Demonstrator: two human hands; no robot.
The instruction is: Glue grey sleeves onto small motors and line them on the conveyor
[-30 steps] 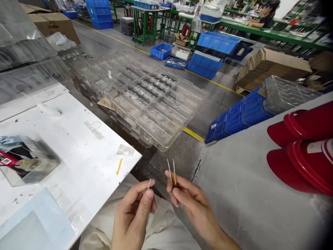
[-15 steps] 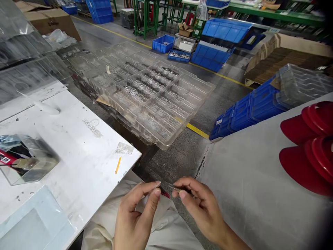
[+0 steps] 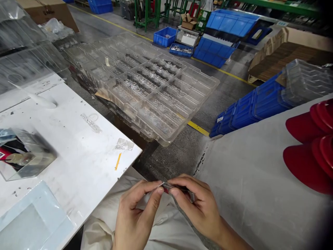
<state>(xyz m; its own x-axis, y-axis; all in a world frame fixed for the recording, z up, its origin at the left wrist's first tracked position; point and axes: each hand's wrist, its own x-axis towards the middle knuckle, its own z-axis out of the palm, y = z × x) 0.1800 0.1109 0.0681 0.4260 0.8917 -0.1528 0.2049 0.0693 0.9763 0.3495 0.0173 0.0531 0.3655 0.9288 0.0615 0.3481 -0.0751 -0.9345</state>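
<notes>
Just beside the near corner of the scuffed white table [image 3: 78, 146], the left hand [image 3: 136, 211] pinches a thin pale sliver [image 3: 161, 184] against slim metal tweezers [image 3: 179, 188] pinched in the right hand [image 3: 197, 205].

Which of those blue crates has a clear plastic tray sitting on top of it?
The row of blue crates at the right, beside the grey-covered table: a clear plastic tray rests on its far end. The others stand farther off.

Bare left hand [image 3: 137, 211] and right hand [image 3: 200, 208] (short nails), loose off-white garment [image 3: 104, 225] over the lap
</notes>
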